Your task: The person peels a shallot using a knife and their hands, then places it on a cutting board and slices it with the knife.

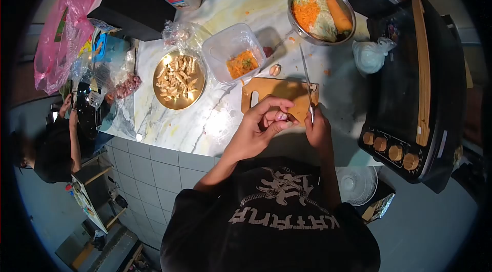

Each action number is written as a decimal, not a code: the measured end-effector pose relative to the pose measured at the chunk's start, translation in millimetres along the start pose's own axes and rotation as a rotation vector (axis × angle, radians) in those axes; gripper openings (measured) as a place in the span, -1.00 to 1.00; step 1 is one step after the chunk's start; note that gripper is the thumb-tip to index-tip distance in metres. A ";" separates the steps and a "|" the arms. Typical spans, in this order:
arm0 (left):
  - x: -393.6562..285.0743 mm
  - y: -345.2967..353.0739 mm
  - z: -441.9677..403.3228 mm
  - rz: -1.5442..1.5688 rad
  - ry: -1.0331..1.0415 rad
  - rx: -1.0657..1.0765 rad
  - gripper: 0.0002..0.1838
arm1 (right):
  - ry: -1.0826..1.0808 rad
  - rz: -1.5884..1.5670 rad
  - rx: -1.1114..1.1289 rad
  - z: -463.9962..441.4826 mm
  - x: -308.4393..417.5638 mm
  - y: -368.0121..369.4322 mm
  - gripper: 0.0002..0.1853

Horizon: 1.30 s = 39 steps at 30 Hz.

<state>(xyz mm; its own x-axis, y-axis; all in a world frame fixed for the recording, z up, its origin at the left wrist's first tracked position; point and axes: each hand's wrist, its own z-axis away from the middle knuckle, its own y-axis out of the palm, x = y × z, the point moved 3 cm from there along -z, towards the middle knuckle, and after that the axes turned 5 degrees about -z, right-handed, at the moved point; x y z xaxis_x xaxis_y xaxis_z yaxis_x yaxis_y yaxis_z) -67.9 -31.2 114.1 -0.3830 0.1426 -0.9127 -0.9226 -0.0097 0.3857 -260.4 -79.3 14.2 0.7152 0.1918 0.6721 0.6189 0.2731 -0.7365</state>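
Purplish-white piece [281, 117] pinched in the left hand [258, 129]. Knife [311, 110] clamped in the right hand [320, 131], at the piece's three o'clock, blade [305, 67] toward twelve.

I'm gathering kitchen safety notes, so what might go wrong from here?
The bare left hand, pinching a small pinkish piece, is close to the knife in the right hand; a slip might nick a finger.
The knife reaches past the cutting board toward the metal bowl, so a careless swing could knock it.
The plastic tub sits close by the board and might get bumped.
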 end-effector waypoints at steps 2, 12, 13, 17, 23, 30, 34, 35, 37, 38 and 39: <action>10.9 1.2 -0.2 -0.052 0.064 -0.048 -0.68 | 0.088 -0.204 0.064 7.6 -5.0 -3.3 -0.86; 32.4 -1.8 -0.2 -0.297 0.187 -0.327 -0.68 | 0.483 -0.821 0.285 33.3 8.3 -19.2 -0.70; 33.3 -1.3 -0.1 -0.336 0.189 -0.341 -0.67 | 0.436 -0.868 0.309 32.9 13.8 -22.5 -0.69; 40.7 0.2 -2.8 -0.290 0.158 -0.328 -0.64 | 0.322 -1.004 0.304 30.6 43.4 -37.8 -0.67; 41.0 5.4 -8.4 -0.310 0.206 -0.351 -0.67 | 0.157 -1.144 0.359 29.5 68.9 -43.0 -0.65; 38.4 2.0 -10.2 -0.199 0.141 -0.369 -0.73 | 0.085 -1.045 0.398 26.0 75.0 -41.3 -0.59; 39.2 2.0 -9.5 -0.027 0.049 -0.329 -0.68 | 0.101 -1.097 0.381 27.9 81.1 -39.0 -0.60; 38.0 1.8 -8.3 -0.024 0.051 -0.329 -0.68 | 0.154 -1.115 0.371 28.6 82.6 -38.6 -0.64; 38.1 3.0 -7.2 0.157 -0.032 -0.266 -0.66 | 0.201 -1.127 0.362 27.3 85.7 -40.3 -0.67; 38.9 1.3 -6.8 0.159 -0.026 -0.266 -0.66 | 0.205 -1.121 0.374 25.9 88.1 -41.7 -0.67; 41.7 -0.3 -6.8 0.152 -0.029 -0.237 -0.66 | 0.209 -1.114 0.385 24.6 89.7 -42.3 -0.66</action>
<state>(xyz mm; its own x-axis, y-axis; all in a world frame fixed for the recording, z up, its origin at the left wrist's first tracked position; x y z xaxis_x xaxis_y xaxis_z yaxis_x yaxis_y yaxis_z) -84.0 -32.0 75.0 -0.5199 0.1497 -0.8410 -0.8408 -0.2635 0.4728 -230.4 -50.4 107.5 -0.0920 -0.4765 0.8743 0.8194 0.4627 0.3384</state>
